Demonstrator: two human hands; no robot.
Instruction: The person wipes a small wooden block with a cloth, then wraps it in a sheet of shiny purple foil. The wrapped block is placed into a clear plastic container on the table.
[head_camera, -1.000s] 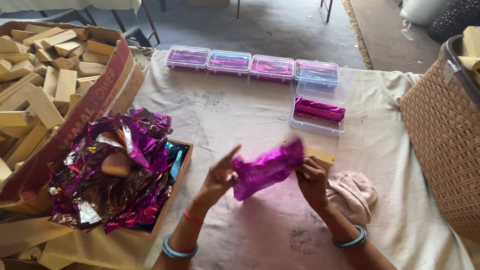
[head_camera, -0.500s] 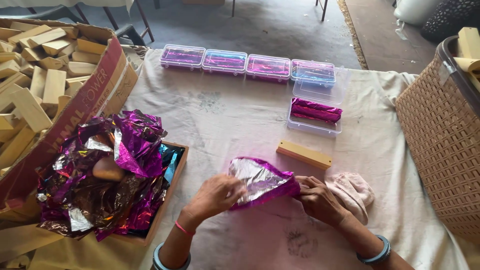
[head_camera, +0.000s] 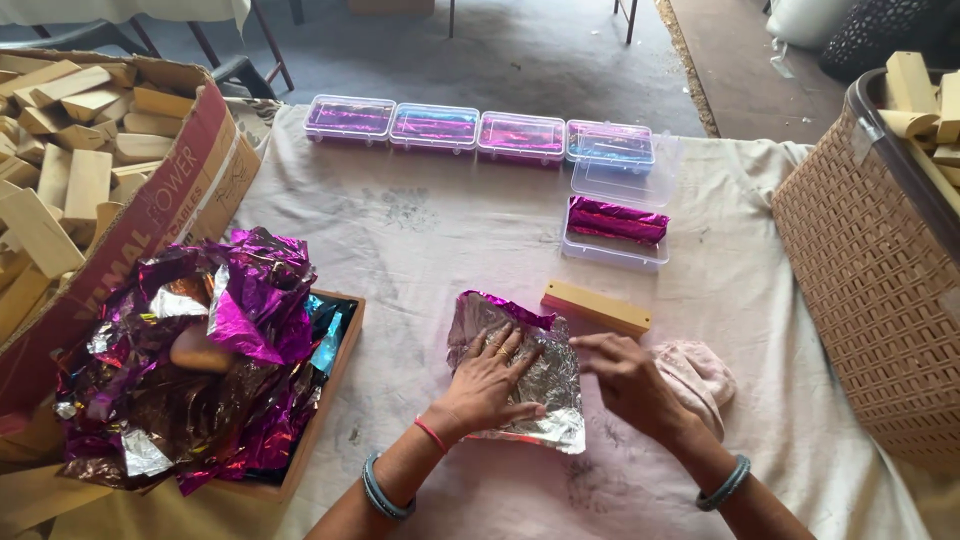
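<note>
A sheet of foil (head_camera: 545, 385), silver side up with a magenta edge, lies flat on the cloth-covered table (head_camera: 420, 230). My left hand (head_camera: 490, 375) presses on it with fingers spread. My right hand (head_camera: 630, 380) touches the sheet's right edge, fingers apart. Just beyond the foil lies a bare wooden block (head_camera: 596, 306). A pink cloth (head_camera: 700, 375) sits under and beside my right hand.
A tray of crumpled magenta foil (head_camera: 200, 370) stands at the left, with a cardboard box of wooden blocks (head_camera: 70, 190) behind it. Several clear plastic boxes (head_camera: 480, 130) line the far edge; an open one (head_camera: 615, 235) holds a wrapped block. A wicker basket (head_camera: 870, 290) stands at the right.
The foil was held crumpled in the air between both hands; it has since been brought down and spread flat on the table under my left hand.
</note>
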